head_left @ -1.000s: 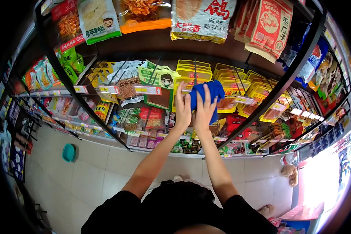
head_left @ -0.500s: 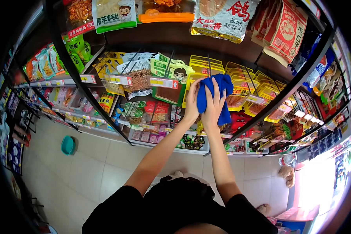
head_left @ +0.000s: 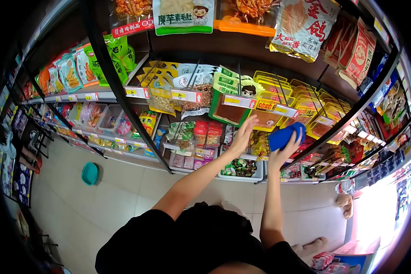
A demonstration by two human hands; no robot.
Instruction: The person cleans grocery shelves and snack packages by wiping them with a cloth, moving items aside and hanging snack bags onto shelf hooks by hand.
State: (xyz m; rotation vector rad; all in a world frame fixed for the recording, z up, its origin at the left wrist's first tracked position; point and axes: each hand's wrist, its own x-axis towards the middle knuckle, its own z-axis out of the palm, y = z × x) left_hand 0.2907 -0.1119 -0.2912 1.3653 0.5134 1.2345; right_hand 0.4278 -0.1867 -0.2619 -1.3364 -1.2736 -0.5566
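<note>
My right hand [head_left: 283, 153] grips a folded blue cloth [head_left: 283, 137] in front of the hanging snack packs. Beside it, apart from the cloth, my left hand [head_left: 243, 138] is held up with its fingers stretched out and nothing in it. Just above my left hand hangs a green-edged snack pack [head_left: 233, 107] on a shelf hook. Yellow-framed packs [head_left: 301, 105] hang above and behind the cloth. Below my hands is a white bin [head_left: 260, 171] of small wrapped sweets [head_left: 242, 168].
A black shelf post [head_left: 118, 86] rises left of my arms, and another post [head_left: 347, 109] slants on the right. Large bags [head_left: 183, 16] hang overhead. On the tiled floor stands a teal basin [head_left: 90, 174]. A person's legs [head_left: 29, 157] show at the far left.
My hands have separated. The right has drawn the cloth down and to the right, and the left has let go of it and dropped lower. The view has shifted left.
</note>
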